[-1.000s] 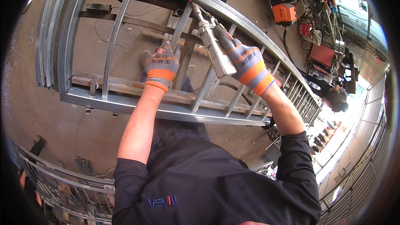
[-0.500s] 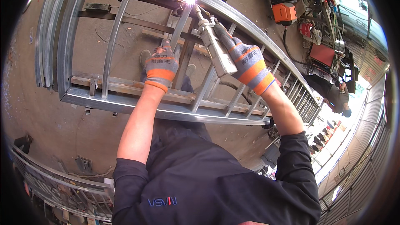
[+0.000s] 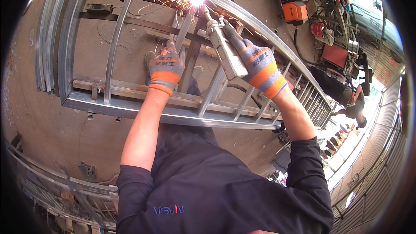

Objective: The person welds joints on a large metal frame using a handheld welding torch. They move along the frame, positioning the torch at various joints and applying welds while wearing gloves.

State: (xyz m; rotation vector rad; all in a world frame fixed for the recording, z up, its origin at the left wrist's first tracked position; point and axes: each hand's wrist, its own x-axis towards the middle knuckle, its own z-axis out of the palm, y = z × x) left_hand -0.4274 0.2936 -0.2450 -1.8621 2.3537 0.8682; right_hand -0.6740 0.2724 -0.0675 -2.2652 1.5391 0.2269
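In a grey-and-orange work glove, my right hand is closed around a worn metal welding gun. The gun's nozzle points at the far rail of a metal frame, where a bright arc glows and orange sparks spray left. That glare hides the joint itself. My left hand, gloved the same way, is closed around a flat crossbar that runs up to the arc. Its fingers are partly hidden from above. Further crossbars span the frame on both sides of my hands.
Loose metal profiles lie along the frame's left end. An orange machine stands at the upper right amid cables and tools. Another person is bent over farther right. A second metal railing sits at the lower left.
The spark shower has grown larger and spreads farther left of the arc. Both hands stay nearly in place with their holds kept. The other person at the right has shifted slightly.
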